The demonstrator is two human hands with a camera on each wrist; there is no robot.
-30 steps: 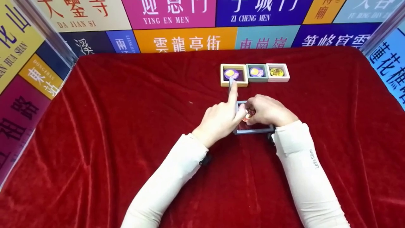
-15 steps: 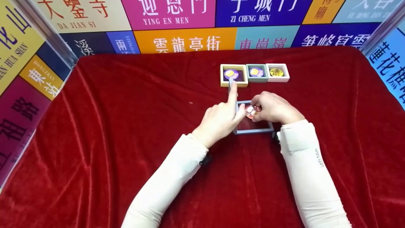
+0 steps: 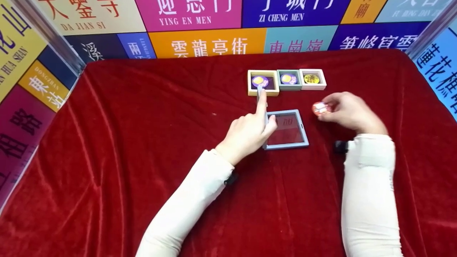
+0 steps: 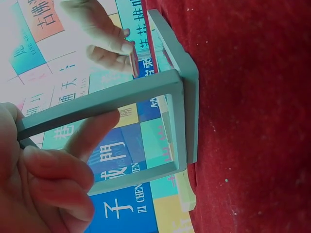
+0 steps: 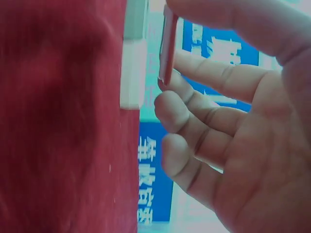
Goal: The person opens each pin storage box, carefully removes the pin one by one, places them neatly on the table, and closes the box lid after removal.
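Observation:
A blue-grey hinged display frame with clear film lies on the red cloth; its lower half is flat. My left hand grips the raised half, which stands up on edge, index finger stretched along it. To the right of the frame, my right hand pinches a round red-and-white badge by its rim, above the cloth. The right wrist view shows the badge edge-on between thumb and fingers, the other fingers loosely bent. No badge lies inside the flat half.
Behind the frame, three small boxes stand in a row: cream, green and white. Each contains a round badge. Red velvet cloth covers the table, and coloured panels with lettering rise behind it.
My right hand has lifted the badge out of the flat half of the frame and moved it right. The left hand keeps its hold on the raised half.

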